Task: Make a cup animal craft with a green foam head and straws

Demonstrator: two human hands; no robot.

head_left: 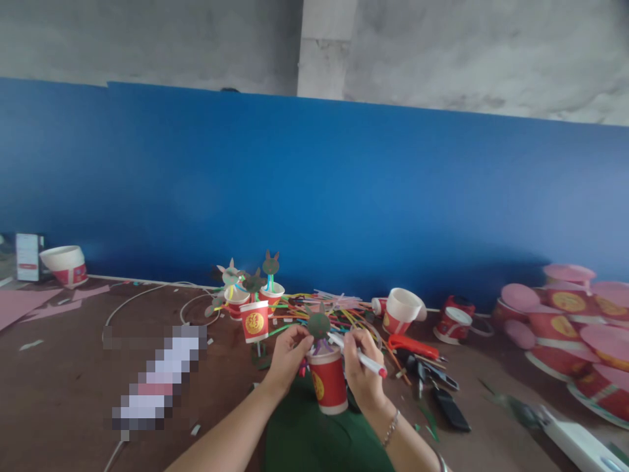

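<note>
A red paper cup (330, 383) with a yellow emblem stands upright in front of me on dark green material (314, 439). Above its rim is a dark green round head with pointed ears (319, 324), on purple strips. My left hand (291, 357) is closed at the left of the head and strips, its fingertips pinching at the edge; what they grip is too small to make out. My right hand (363, 370) is closed around a white marker with a red end (369, 364), its tip beside the strips just under the head.
Behind are cups with eared heads (254, 322) and colourful strips (344, 300). On the right lie an orange-handled tool (413, 345), keys with a black fob (451, 409) and stacked red cups with pink discs (570, 301). Pink paper (24, 307) lies left.
</note>
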